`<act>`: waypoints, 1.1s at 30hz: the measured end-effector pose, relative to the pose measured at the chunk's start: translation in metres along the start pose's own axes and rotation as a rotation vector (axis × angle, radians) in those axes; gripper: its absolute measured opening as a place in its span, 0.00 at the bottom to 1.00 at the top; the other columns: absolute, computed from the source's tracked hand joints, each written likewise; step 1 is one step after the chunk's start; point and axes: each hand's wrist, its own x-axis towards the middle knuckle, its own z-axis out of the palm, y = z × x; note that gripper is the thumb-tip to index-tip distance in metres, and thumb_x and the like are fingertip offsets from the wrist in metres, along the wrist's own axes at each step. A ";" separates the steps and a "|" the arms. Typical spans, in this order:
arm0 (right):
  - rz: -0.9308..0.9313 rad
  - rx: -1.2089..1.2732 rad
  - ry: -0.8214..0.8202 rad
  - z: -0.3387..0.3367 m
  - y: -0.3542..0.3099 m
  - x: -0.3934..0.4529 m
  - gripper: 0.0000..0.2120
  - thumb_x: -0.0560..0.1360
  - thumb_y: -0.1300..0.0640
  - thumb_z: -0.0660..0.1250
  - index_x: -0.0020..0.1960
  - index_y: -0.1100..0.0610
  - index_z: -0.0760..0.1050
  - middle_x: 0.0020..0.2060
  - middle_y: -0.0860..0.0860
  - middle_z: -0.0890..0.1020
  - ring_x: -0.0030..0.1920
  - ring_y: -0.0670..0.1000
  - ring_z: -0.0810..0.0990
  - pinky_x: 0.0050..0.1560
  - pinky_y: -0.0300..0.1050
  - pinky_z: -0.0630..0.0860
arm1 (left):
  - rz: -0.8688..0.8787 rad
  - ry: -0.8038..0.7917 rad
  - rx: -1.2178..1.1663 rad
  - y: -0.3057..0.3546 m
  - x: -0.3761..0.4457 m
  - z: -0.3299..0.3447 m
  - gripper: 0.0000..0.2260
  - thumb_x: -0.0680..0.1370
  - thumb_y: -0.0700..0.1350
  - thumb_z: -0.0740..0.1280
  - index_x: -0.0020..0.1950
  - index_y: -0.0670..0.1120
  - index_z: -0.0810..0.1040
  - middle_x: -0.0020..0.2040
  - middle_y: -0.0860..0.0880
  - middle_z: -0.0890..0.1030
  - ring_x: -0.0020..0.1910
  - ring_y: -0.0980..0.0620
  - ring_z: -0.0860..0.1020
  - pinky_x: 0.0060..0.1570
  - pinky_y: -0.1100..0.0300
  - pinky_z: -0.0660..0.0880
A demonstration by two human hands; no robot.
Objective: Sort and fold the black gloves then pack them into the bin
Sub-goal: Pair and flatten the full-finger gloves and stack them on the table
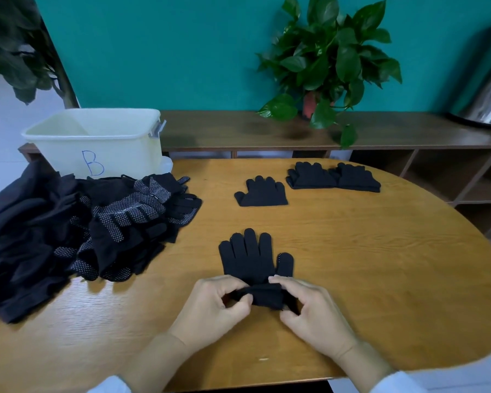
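Hands at near table edge: I see left hand [210, 303] and right hand [312, 306] both pinching rolled cuff of black glove [248, 258], fingers curled round fabric. Glove lies flat on wooden table [366, 265], fingers pointing away. Beyond it, 1 folded glove [261, 192]; further right, 2 folded stacks [333, 177] side by side. Unsorted glove pile [82, 222] at left, touching cream bin [97, 140] marked B.
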 end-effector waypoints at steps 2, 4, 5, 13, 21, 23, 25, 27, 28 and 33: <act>-0.018 0.007 0.057 0.003 0.004 0.001 0.22 0.71 0.63 0.73 0.63 0.50 0.79 0.60 0.39 0.79 0.62 0.33 0.74 0.64 0.33 0.70 | -0.016 -0.055 0.060 -0.002 -0.001 -0.003 0.15 0.70 0.60 0.73 0.53 0.55 0.84 0.49 0.63 0.82 0.54 0.62 0.78 0.55 0.66 0.75; -0.021 0.025 0.112 0.006 0.006 0.003 0.19 0.71 0.64 0.74 0.60 0.50 0.81 0.56 0.39 0.82 0.58 0.34 0.77 0.59 0.32 0.73 | 0.004 -0.131 0.207 -0.011 -0.002 -0.009 0.31 0.64 0.70 0.72 0.62 0.56 0.80 0.57 0.67 0.76 0.60 0.67 0.73 0.61 0.71 0.69; -0.015 0.036 0.128 0.006 0.007 0.004 0.18 0.71 0.64 0.74 0.58 0.50 0.82 0.54 0.39 0.83 0.55 0.35 0.79 0.56 0.33 0.75 | 0.025 -0.147 0.285 -0.015 -0.001 -0.011 0.34 0.64 0.72 0.71 0.65 0.56 0.78 0.59 0.67 0.75 0.61 0.67 0.71 0.63 0.71 0.68; 0.040 -0.241 0.460 0.019 -0.007 0.038 0.09 0.72 0.46 0.73 0.40 0.51 0.80 0.29 0.42 0.78 0.28 0.44 0.74 0.26 0.37 0.65 | -0.064 0.212 0.311 -0.015 0.019 0.005 0.13 0.77 0.53 0.69 0.55 0.46 0.83 0.44 0.52 0.83 0.45 0.56 0.80 0.47 0.59 0.78; -0.051 -0.517 0.543 0.035 0.005 0.070 0.14 0.61 0.50 0.82 0.40 0.57 0.83 0.29 0.47 0.79 0.25 0.50 0.77 0.20 0.38 0.67 | -0.160 0.276 0.493 -0.019 0.037 0.013 0.09 0.79 0.52 0.68 0.45 0.48 0.80 0.37 0.52 0.78 0.35 0.53 0.77 0.36 0.56 0.76; -0.122 -0.602 0.547 0.035 0.009 0.071 0.15 0.61 0.49 0.81 0.40 0.57 0.82 0.29 0.48 0.79 0.26 0.50 0.78 0.20 0.38 0.69 | -0.147 0.260 0.529 -0.021 0.039 0.012 0.09 0.79 0.51 0.68 0.44 0.48 0.79 0.36 0.52 0.76 0.33 0.52 0.76 0.33 0.55 0.75; -0.183 -0.676 0.545 0.030 0.015 0.072 0.12 0.67 0.48 0.76 0.38 0.57 0.80 0.29 0.48 0.77 0.28 0.49 0.77 0.22 0.38 0.69 | -0.133 0.245 0.544 -0.022 0.038 0.010 0.08 0.79 0.50 0.68 0.44 0.48 0.78 0.35 0.54 0.74 0.32 0.53 0.74 0.31 0.57 0.73; -0.192 -0.696 0.542 0.022 0.021 0.071 0.10 0.70 0.53 0.76 0.38 0.57 0.78 0.30 0.49 0.76 0.28 0.49 0.75 0.22 0.40 0.69 | -0.130 0.249 0.535 -0.023 0.038 0.007 0.05 0.79 0.48 0.68 0.45 0.48 0.77 0.35 0.56 0.71 0.32 0.54 0.72 0.30 0.62 0.69; -0.187 -0.684 0.548 0.017 0.023 0.070 0.08 0.70 0.56 0.77 0.39 0.58 0.79 0.31 0.50 0.76 0.29 0.50 0.75 0.23 0.41 0.71 | -0.117 0.269 0.533 -0.024 0.037 0.005 0.03 0.78 0.45 0.69 0.45 0.48 0.78 0.35 0.57 0.70 0.32 0.55 0.72 0.30 0.63 0.68; -0.322 -0.663 0.463 0.007 0.006 0.051 0.16 0.78 0.58 0.58 0.59 0.61 0.79 0.50 0.53 0.82 0.48 0.53 0.81 0.46 0.44 0.78 | 0.164 0.219 0.632 -0.028 0.025 0.006 0.15 0.76 0.37 0.70 0.63 0.44 0.79 0.56 0.50 0.80 0.55 0.50 0.77 0.56 0.53 0.77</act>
